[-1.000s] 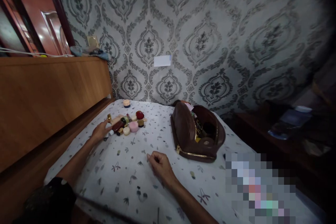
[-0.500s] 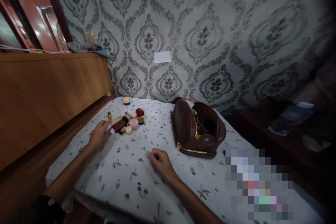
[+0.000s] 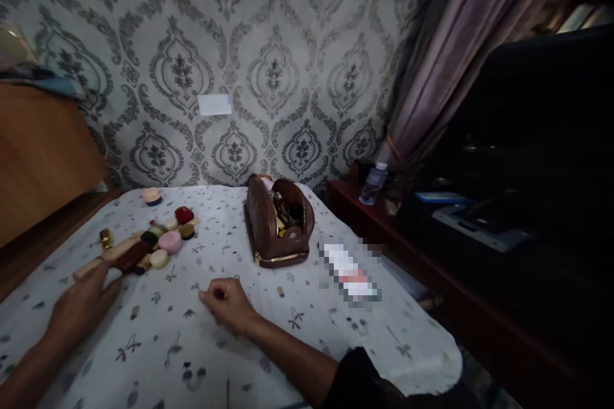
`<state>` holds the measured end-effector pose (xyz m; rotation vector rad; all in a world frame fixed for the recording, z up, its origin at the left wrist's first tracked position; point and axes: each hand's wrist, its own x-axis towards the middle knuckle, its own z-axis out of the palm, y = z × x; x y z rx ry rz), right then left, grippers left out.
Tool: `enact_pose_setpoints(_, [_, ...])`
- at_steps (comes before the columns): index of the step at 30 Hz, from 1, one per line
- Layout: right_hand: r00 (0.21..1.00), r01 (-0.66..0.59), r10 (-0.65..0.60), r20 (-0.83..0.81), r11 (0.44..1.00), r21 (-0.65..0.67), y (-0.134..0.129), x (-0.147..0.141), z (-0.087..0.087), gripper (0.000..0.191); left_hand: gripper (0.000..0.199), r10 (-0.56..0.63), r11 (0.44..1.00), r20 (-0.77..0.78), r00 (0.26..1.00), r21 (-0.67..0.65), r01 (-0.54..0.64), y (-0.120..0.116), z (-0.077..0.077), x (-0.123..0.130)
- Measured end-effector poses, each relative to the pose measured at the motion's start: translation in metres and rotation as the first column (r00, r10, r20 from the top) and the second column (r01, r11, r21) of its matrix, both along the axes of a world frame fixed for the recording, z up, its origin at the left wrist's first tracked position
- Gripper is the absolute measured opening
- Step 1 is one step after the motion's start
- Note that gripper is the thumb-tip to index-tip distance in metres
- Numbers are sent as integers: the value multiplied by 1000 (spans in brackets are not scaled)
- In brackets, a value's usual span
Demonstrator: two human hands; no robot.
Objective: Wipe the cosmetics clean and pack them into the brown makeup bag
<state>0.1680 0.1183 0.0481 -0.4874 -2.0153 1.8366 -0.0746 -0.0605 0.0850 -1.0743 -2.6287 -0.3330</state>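
On the left of the patterned cloth lies a dark red tube (image 3: 134,257) with a white cap. My left hand (image 3: 81,300) is closed around the capped end, thumb on one side and fingers on the other. Around the tube sit a pink round jar (image 3: 171,243), a cream round jar (image 3: 159,259), a red compact (image 3: 183,215) and a dark gold-brown lid (image 3: 187,231). My right hand (image 3: 230,303) rests above the cloth with fingers curled and nothing visible in them. Past it stands a brown cosmetic bag (image 3: 261,220), unzipped, with several items inside.
A gold lipstick-like cylinder (image 3: 105,239) and a peach-lidded jar (image 3: 152,196) stand apart from the cluster. Right of the bag lies a pixelated object (image 3: 350,271). A water bottle (image 3: 374,184) stands on the dark red ledge beyond the cloth. The wallpapered wall (image 3: 268,77) borders the back.
The view has turned to the right, bringing the curtain and dark chair-like shape into sight. Both hands keep about the same places beside the cosmetics and bag.
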Motion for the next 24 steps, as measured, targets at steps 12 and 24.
enact_pose_setpoints(12, [1000, 4, -5, 30, 1000, 27, -2, 3, 7, 40, 31, -41, 999, -51, 998, 20, 42, -14, 22, 5])
enact_pose_setpoints(24, [1000, 3, -1, -17, 985, 170, 0, 1, 6, 36, 37, 1, 986, -35, 999, -166, -7, 0, 45, 31])
